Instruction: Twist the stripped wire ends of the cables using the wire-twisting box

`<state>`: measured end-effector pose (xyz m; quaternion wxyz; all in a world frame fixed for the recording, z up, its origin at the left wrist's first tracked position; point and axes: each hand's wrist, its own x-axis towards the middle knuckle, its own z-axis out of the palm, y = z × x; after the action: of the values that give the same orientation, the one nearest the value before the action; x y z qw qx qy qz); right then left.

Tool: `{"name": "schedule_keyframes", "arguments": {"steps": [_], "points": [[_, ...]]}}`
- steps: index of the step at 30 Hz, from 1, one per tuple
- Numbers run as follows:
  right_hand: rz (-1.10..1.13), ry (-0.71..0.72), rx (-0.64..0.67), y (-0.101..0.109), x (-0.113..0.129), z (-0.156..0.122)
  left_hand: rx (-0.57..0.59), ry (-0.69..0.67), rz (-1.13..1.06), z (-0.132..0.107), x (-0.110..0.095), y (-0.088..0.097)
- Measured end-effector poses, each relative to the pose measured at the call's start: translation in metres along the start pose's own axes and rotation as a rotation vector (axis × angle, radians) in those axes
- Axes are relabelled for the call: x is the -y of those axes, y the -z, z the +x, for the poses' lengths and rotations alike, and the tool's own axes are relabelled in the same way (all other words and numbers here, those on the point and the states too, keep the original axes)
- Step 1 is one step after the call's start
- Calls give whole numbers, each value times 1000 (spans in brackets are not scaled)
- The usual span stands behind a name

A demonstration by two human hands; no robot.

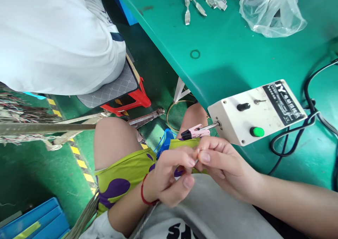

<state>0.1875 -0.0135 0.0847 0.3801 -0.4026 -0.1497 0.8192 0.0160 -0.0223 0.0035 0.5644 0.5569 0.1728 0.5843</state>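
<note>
Above my lap, my two hands meet at the fingertips. My right hand (pixel 224 159) is closed in a pinch, thumb against forefinger, on the end of a thin grey cable (pixel 196 162). My left hand (pixel 174 172), a red cord round its wrist, has its fingers curled against the same short bit of cable, the thumb a little apart. Most of the cable is hidden by the fingers. Just beyond the hands, a pink clip with a black tip (pixel 194 131) sits by the metal shaft of a white control box (pixel 256 112) with a green button.
On the green table (pixel 163 27) lie clear-plugged USB cables (pixel 195 4), a plastic bag (pixel 273 11) and black power cords (pixel 290 145). A bundle of grey cables (pixel 84 214) hangs at lower left. A person in white (pixel 60 38) sits on a red stool (pixel 132 101). Blue crates (pixel 34 221) stand below.
</note>
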Motion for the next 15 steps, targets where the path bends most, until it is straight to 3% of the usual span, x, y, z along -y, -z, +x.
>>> {"name": "schedule_keyframes", "arguments": {"steps": [2,3,6,8,10,15], "points": [[-39,48,31,1,3,-4,115,50,8,14,-14,23],[-52,76,56,2,4,-7,204,145,41,22,-23,38],[-59,127,97,3,3,-13,598,450,299,41,-47,80],[-54,140,61,4,2,-15,816,551,341,48,-57,100],[-53,152,33,5,0,-16,905,605,292,50,-61,110],[-47,184,55,7,-5,-15,902,589,96,41,-64,112]]}}
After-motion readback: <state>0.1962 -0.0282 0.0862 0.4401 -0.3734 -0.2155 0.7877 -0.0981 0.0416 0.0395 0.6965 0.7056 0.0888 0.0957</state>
